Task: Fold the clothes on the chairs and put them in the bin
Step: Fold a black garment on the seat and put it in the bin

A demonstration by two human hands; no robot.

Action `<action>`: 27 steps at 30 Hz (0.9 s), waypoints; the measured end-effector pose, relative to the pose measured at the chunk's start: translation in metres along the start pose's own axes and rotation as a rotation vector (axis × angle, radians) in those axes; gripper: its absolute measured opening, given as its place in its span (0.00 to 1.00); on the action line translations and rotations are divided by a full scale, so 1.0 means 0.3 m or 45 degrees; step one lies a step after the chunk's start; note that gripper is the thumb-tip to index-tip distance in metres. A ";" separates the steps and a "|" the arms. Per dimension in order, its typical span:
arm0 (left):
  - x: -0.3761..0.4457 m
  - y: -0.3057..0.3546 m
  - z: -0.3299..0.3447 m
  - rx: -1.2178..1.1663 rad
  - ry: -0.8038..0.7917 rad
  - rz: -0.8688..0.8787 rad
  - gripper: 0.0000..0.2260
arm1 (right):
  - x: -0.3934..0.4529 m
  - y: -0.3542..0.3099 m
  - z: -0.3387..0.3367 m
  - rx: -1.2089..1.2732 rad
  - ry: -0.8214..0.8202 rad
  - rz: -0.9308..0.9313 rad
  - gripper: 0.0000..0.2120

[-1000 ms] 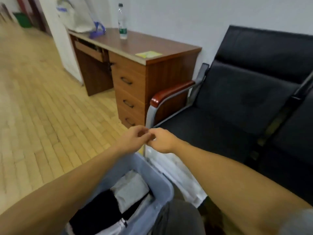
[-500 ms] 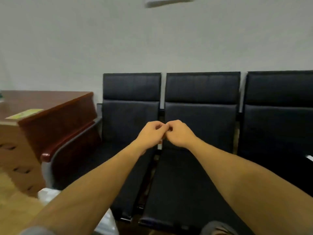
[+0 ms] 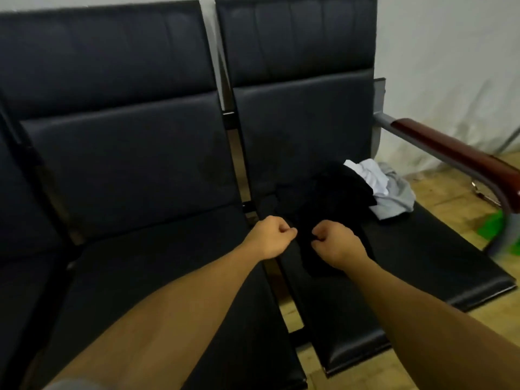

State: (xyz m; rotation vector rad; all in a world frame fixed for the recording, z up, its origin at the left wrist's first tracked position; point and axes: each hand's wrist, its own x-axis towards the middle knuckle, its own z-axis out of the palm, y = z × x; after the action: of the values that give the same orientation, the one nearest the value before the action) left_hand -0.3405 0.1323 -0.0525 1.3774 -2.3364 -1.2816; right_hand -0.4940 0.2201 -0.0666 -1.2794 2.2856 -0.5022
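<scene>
A crumpled black garment (image 3: 337, 198) lies on the seat of the right-hand black chair (image 3: 422, 257). A white garment (image 3: 368, 175) and a grey one (image 3: 394, 198) are bunched behind it, toward the armrest. My left hand (image 3: 270, 237) is curled into a fist over the gap between the two seats and holds nothing. My right hand (image 3: 337, 246) is also a fist, just over the near end of the black garment, and I see no cloth gripped in it. The two fists are a small gap apart. The bin is out of view.
The left-hand chair (image 3: 154, 263) has a bare black seat. A red-brown armrest on a grey metal frame (image 3: 450, 147) closes off the right end of the row. A blurred green object (image 3: 492, 229) lies on the wooden floor beyond it, below the white wall.
My view swung right from the bin and desk, along the row of chairs, to the clothes pile. My fists, which were touching, have moved a little apart.
</scene>
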 end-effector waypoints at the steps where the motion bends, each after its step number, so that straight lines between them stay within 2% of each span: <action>1: 0.054 -0.011 0.034 0.048 -0.033 0.005 0.15 | 0.033 0.045 0.016 -0.062 0.003 0.054 0.20; 3: 0.163 -0.038 0.112 0.144 -0.096 0.006 0.15 | 0.105 0.133 0.064 -0.188 0.012 0.149 0.27; 5: 0.227 -0.061 0.165 0.225 -0.136 0.033 0.23 | 0.141 0.178 0.099 -0.326 0.080 0.149 0.30; 7: 0.276 -0.091 0.217 0.282 -0.199 0.068 0.31 | 0.185 0.215 0.141 -0.419 0.163 0.063 0.26; 9: 0.297 -0.118 0.258 0.431 -0.226 0.136 0.34 | 0.216 0.238 0.165 -0.396 0.254 0.007 0.18; 11: 0.300 -0.136 0.282 0.557 -0.151 0.195 0.25 | 0.228 0.248 0.178 -0.382 0.344 -0.043 0.14; 13: 0.302 -0.149 0.294 0.531 -0.016 0.211 0.10 | 0.231 0.250 0.180 -0.417 0.404 -0.098 0.12; 14: 0.299 -0.151 0.291 0.483 0.027 0.192 0.07 | 0.231 0.247 0.174 -0.433 0.418 -0.121 0.13; 15: 0.294 -0.147 0.288 0.430 0.053 0.178 0.09 | 0.230 0.246 0.163 -0.450 0.434 -0.141 0.13; 18: 0.279 -0.123 0.270 0.310 0.023 0.167 0.09 | 0.229 0.234 0.119 -0.451 0.515 -0.205 0.14; 21: 0.246 -0.056 0.212 0.253 0.011 0.192 0.04 | 0.214 0.186 0.034 -0.243 0.705 -0.201 0.13; 22: 0.237 -0.028 0.190 0.237 0.011 0.206 0.06 | 0.210 0.163 0.000 -0.122 0.768 -0.172 0.12; 25: 0.201 0.087 0.109 0.170 0.029 0.264 0.17 | 0.183 0.075 -0.146 0.265 0.924 -0.060 0.12; 27: 0.172 0.176 0.062 0.037 0.055 0.299 0.24 | 0.158 0.016 -0.249 0.456 0.976 -0.084 0.12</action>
State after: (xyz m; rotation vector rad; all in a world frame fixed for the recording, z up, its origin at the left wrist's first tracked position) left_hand -0.4137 0.1151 -0.0402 1.0859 -2.4099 -1.1441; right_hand -0.5608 0.1879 -0.0180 -1.0910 2.5454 -1.5676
